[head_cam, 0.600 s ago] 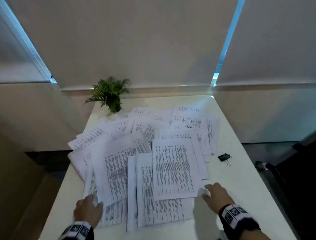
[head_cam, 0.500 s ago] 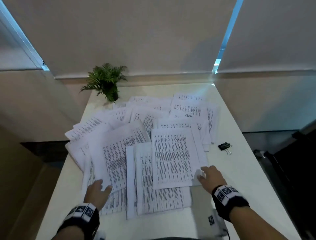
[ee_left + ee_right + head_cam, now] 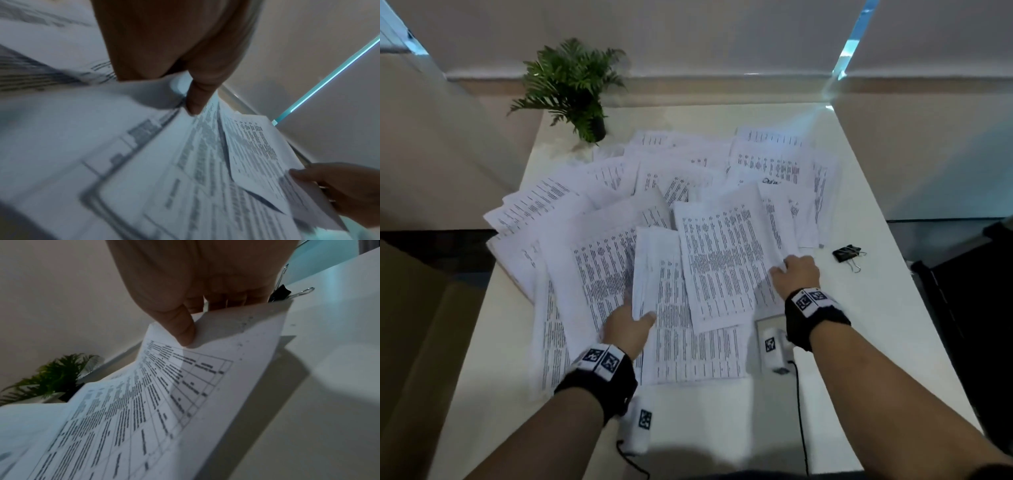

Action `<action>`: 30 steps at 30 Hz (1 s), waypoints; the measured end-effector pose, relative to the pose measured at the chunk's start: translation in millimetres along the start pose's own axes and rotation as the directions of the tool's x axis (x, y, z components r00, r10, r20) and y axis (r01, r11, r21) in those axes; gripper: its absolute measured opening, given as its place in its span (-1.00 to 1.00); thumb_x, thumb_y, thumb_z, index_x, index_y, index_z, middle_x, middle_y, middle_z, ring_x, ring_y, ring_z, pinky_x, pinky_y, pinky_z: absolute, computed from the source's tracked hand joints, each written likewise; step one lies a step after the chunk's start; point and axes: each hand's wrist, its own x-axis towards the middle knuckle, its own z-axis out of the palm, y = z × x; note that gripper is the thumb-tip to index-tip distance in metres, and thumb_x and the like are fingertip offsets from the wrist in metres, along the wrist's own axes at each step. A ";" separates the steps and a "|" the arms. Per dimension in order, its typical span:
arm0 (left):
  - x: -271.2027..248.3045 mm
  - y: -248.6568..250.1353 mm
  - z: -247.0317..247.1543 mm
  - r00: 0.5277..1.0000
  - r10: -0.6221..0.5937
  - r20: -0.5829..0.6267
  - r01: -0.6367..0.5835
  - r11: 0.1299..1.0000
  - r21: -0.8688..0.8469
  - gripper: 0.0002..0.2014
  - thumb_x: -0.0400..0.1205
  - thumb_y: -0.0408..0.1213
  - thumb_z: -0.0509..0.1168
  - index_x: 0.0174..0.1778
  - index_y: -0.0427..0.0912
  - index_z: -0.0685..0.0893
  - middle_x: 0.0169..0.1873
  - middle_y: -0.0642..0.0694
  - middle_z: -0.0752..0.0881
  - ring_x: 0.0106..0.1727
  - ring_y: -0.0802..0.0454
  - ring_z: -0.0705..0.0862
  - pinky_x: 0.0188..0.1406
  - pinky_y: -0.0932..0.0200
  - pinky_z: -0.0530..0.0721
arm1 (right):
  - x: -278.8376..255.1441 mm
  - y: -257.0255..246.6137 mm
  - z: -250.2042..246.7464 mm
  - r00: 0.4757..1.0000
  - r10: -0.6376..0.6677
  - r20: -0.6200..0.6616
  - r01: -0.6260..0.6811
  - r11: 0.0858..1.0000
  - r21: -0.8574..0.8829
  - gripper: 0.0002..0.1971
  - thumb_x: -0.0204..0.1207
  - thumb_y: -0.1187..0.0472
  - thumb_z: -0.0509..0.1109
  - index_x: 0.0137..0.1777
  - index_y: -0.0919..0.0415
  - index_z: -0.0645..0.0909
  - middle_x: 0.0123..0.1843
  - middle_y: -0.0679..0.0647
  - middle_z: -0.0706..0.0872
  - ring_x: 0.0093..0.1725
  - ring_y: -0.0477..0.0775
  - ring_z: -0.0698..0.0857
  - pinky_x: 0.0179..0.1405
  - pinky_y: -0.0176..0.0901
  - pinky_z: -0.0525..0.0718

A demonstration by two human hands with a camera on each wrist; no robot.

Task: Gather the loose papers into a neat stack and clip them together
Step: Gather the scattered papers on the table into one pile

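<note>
Several printed sheets (image 3: 681, 192) lie scattered and overlapping across the white table (image 3: 859, 329). My left hand (image 3: 631, 323) pinches the near corner of a raised sheet (image 3: 650, 267) in the middle of the pile; the left wrist view shows its thumb (image 3: 195, 100) on top of that paper (image 3: 144, 154). My right hand (image 3: 792, 272) pinches the right edge of another printed sheet (image 3: 722, 260) and lifts it off the table, with the thumb (image 3: 185, 331) on the paper (image 3: 164, 394). A black binder clip (image 3: 846, 254) lies on the table right of the papers, just beyond the right hand.
A small potted fern (image 3: 573, 87) stands at the table's far left corner. The wall and window blinds run behind the far edge. Bare tabletop shows along the right side and in front of the papers. The floor drops away on both sides.
Both hands have moved forward into the pile. The left hand went from the lower-left sheets to a middle sheet and raised its corner. The right hand has lifted its sheet's edge.
</note>
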 end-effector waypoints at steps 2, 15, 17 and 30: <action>4.0 -2.1 -13.8 0.990 -0.048 -0.132 0.042 0.998 -0.047 -0.78 0.62 -0.17 0.33 0.11 -0.17 0.71 -0.15 -0.14 0.76 -0.19 -0.13 0.70 -0.23 0.15 0.60 | 16.1 -3.3 -4.7 0.999 0.000 -0.038 0.000 1.000 0.007 -0.69 0.46 0.09 0.34 -0.06 0.38 0.67 0.09 0.34 0.58 0.10 0.35 0.64 0.11 0.05 0.64; 27.5 -40.5 -66.7 0.943 -0.193 -0.271 0.168 0.979 -0.112 -0.82 0.56 -0.27 0.38 0.02 -0.27 0.72 -0.13 -0.19 0.77 -0.22 -0.15 0.69 -0.18 0.13 0.64 | 26.5 -43.4 -1.9 0.999 -0.050 0.013 0.049 0.996 0.069 -0.79 0.53 0.23 0.29 0.09 0.32 0.53 0.17 0.33 0.63 0.07 0.32 0.64 -0.01 0.00 0.61; 24.1 -35.0 -70.3 0.931 -0.163 -0.326 0.125 0.983 -0.134 -0.75 0.61 -0.30 0.34 0.19 -0.28 0.66 -0.01 -0.20 0.74 -0.09 -0.18 0.67 -0.05 0.10 0.59 | 12.8 -54.0 -12.1 0.978 -0.169 -0.122 0.186 0.971 0.149 -0.83 0.57 0.29 0.27 0.08 0.38 0.54 0.14 0.32 0.60 -0.02 0.30 0.65 -0.08 -0.01 0.61; 9.4 -68.0 -101.0 0.878 -0.267 -0.397 0.211 0.961 -0.178 -0.61 0.41 -0.15 0.48 -0.02 -0.44 0.77 -0.13 -0.35 0.78 -0.13 -0.26 0.75 -0.05 -0.11 0.75 | -68.2 -139.8 -97.3 0.757 -0.546 -0.360 0.559 0.826 -0.077 -0.80 0.58 0.28 0.22 0.09 0.03 0.60 -0.14 -0.03 0.68 -0.22 0.11 0.60 -0.30 -0.19 0.41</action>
